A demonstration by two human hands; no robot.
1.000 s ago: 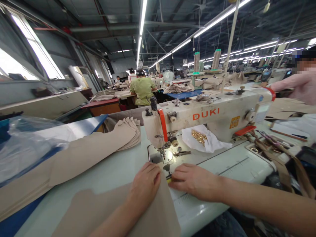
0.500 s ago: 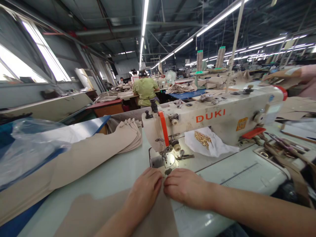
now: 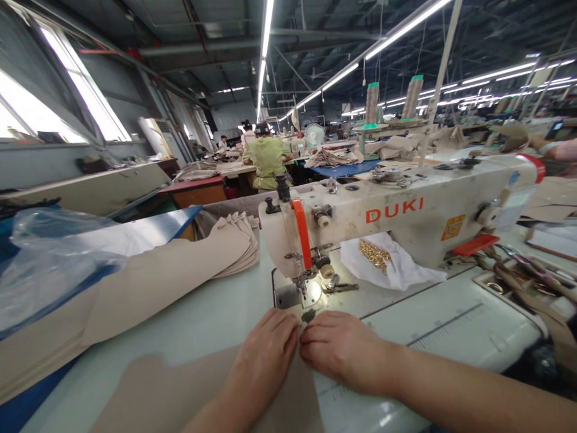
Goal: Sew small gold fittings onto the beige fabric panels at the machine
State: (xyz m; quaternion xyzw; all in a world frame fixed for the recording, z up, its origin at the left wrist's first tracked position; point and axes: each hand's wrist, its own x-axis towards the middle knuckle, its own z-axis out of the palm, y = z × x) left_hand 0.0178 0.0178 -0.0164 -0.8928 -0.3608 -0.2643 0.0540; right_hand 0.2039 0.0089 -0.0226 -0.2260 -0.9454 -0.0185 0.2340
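Observation:
A beige fabric panel point(image 3: 288, 394) lies on the pale table in front of the sewing machine point(image 3: 396, 207). My left hand point(image 3: 270, 343) is closed on the panel's far end, fingers bunched just short of the needle plate point(image 3: 312, 291). Close beside it, my right hand point(image 3: 336, 346) pinches the same end from the right, the fingertips of both hands nearly meeting. A small dark piece point(image 3: 308, 316) shows between the hands and the presser foot; its kind is unclear. My fingers hide the pinched edge itself.
Stacked beige panels point(image 3: 171, 270) stretch along the left, beside a clear plastic bag point(image 3: 58, 252). Gold-coloured metal pieces point(image 3: 375, 255) rest on a white cloth point(image 3: 406, 270) under the machine arm. A tray point(image 3: 509, 288) with straps and rings stands right. A co-worker's arm point(image 3: 561, 150) appears at far right.
Both hands keep their grip near the needle with hardly any movement. The view has shifted slightly, and the co-worker's arm at far right has drawn back to the right.

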